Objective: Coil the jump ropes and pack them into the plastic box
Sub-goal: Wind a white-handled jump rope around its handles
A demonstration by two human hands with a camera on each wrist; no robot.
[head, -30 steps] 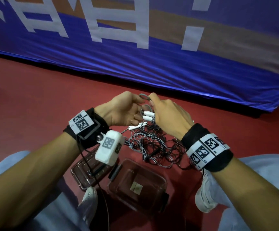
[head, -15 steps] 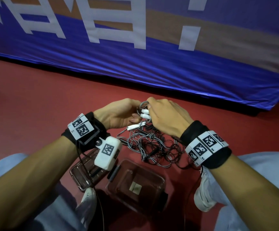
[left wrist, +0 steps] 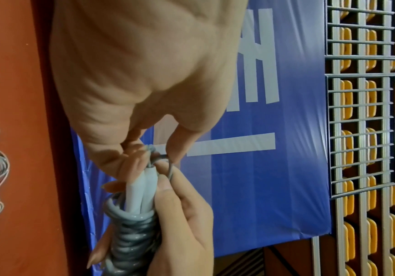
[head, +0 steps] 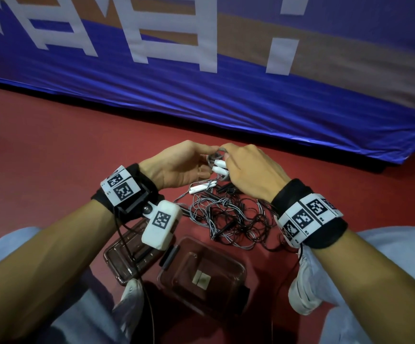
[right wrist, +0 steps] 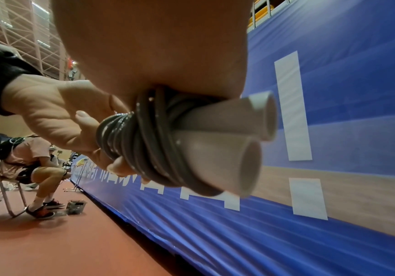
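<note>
A jump rope bundle (head: 218, 166), grey cord wound round two white handles, hangs above the floor between my hands. My left hand (head: 201, 162) pinches the cord's end at the handle tips (left wrist: 149, 173). My right hand (head: 226, 157) grips the bundle from above, its thumb on the coil (left wrist: 135, 233). The right wrist view shows the coil (right wrist: 149, 142) and both open handle ends (right wrist: 227, 145). A tangle of grey and black ropes (head: 228, 217) lies below the hands. The clear plastic box (head: 221, 259) stands open near my feet and holds no rope.
The box's lid (head: 127, 256) lies left of the box, partly under my left wrist camera. A loose white handle (head: 201, 187) rests on the tangle. A blue banner (head: 226, 95) bounds the red floor ahead. My shoes (head: 303, 294) flank the box. A person (right wrist: 31, 158) sits far left.
Both hands have come down a little toward the tangle with the bundle. The grey loop sticking up between the fingers has shrunk and been drawn close to the handles.
</note>
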